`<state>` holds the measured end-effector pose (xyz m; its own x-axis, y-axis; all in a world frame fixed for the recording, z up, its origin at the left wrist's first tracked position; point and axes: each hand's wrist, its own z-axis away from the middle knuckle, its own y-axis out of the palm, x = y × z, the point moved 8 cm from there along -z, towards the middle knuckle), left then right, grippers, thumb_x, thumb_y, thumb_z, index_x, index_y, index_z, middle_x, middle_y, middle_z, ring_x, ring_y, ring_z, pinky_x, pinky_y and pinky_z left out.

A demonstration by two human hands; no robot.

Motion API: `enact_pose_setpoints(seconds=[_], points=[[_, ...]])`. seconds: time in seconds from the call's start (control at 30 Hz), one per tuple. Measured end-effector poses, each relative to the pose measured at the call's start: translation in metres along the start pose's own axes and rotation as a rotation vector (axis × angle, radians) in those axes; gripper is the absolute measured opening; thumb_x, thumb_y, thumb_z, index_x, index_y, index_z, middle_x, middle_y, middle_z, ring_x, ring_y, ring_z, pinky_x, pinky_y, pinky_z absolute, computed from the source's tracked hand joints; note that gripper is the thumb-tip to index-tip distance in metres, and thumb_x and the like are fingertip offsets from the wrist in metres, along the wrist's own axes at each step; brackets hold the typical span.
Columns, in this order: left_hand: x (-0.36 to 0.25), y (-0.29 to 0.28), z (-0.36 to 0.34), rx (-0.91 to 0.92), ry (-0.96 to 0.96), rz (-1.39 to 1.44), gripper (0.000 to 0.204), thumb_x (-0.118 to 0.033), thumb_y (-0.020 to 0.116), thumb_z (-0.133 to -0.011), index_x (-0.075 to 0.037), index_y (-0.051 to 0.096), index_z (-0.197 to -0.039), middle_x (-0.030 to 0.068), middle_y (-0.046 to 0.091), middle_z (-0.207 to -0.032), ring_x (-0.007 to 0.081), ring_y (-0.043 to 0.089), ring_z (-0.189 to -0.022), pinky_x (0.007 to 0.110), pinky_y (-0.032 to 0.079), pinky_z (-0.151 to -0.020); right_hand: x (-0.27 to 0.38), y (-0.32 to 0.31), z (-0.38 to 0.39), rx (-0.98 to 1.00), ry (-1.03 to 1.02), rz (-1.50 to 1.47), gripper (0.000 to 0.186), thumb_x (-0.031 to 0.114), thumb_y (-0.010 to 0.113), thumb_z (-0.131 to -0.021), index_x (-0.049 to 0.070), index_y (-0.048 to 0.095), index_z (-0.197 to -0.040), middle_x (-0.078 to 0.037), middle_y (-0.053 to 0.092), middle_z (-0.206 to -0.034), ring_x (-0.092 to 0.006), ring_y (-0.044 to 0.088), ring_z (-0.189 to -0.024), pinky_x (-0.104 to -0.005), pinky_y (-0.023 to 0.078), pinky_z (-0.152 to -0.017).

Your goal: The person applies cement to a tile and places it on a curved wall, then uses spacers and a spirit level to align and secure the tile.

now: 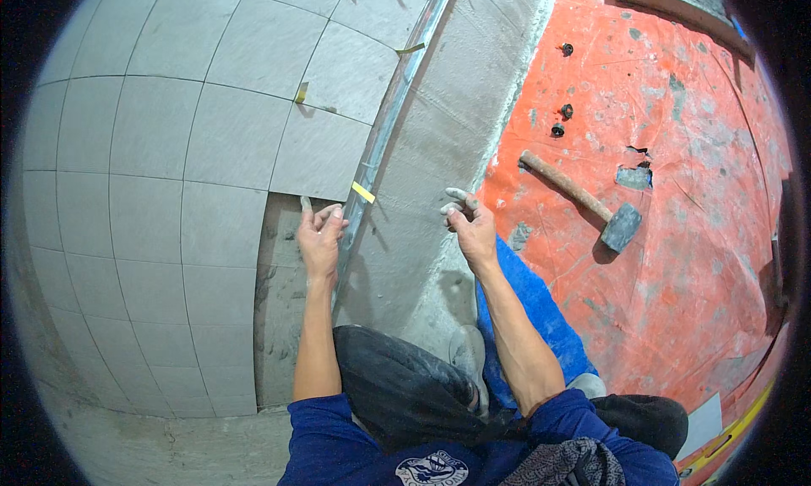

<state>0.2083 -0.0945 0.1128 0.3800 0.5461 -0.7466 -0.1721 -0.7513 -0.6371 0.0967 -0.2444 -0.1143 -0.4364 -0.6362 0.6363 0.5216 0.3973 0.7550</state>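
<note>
My left hand (321,238) is by the near edge of a grey floor tile (318,153), its index finger stretched toward that edge and its thumb apart from it. I cannot tell whether the finger touches the tile. Over the bare grey strip hovers my right hand (473,231), fingers loosely bent with pale dust on the tips; nothing shows in it. Between the hands a long metal straightedge (397,102) runs along the tiles' right side. A yellow strip (363,192) lies across it. Below the tile, an untiled gap (279,296) shows rough mortar.
An orange sheet (676,300) spreads on the right, holding a mallet (621,226) with a wooden handle and several small black knobs (567,112). A blue cloth (536,304) lies beside my right forearm. Small yellow clips (302,92) stand in tile joints. A yellow tool (731,435) lies lower right.
</note>
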Motion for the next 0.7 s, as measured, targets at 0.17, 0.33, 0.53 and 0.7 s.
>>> enact_pose_setpoints(seconds=[0.17,0.33,0.53,0.7], points=[[-0.0016,0.0025,-0.0040,0.018,0.037,0.009,0.029,-0.020,0.070,-0.090,0.004,0.058,-0.101,0.0101,0.067,-0.097,0.0126,0.063,-0.079,0.026,0.050,-0.071,0.0013,-0.0010,-0.0009,-0.002,-0.022,0.064,0.036,0.003,0.058,-0.087,0.004,0.063,-0.122,-0.004,0.069,-0.089,-0.0088,0.059,-0.077,-0.0249,0.050,-0.071],[0.0032,0.0025,-0.0073,0.037,0.038,-0.025,0.041,-0.020,0.068,-0.092,0.008,0.053,-0.119,0.0099,0.068,-0.101,0.0130,0.064,-0.081,0.025,0.050,-0.071,0.0024,0.0021,-0.0001,0.030,-0.034,0.081,0.036,0.005,0.058,-0.088,0.003,0.061,-0.124,-0.003,0.067,-0.089,-0.0080,0.058,-0.075,-0.0235,0.048,-0.068],[0.0023,0.0056,-0.0062,0.036,0.047,-0.037,0.038,-0.017,0.067,-0.092,0.007,0.053,-0.117,0.0107,0.068,-0.099,0.0123,0.063,-0.079,0.025,0.050,-0.069,0.0010,0.0029,0.0012,0.012,-0.017,0.088,0.035,0.004,0.060,-0.086,0.002,0.065,-0.120,-0.003,0.067,-0.086,-0.0078,0.058,-0.075,-0.0245,0.049,-0.070],[0.0058,0.0032,0.0001,0.053,-0.018,0.008,0.069,-0.018,0.066,-0.092,0.010,0.030,-0.144,0.0120,0.069,-0.099,0.0112,0.063,-0.075,0.023,0.048,-0.064,0.0008,-0.0009,0.0004,-0.021,-0.025,0.096,0.035,0.004,0.061,-0.085,0.003,0.065,-0.120,-0.003,0.068,-0.087,-0.0088,0.059,-0.076,-0.0250,0.049,-0.071]])
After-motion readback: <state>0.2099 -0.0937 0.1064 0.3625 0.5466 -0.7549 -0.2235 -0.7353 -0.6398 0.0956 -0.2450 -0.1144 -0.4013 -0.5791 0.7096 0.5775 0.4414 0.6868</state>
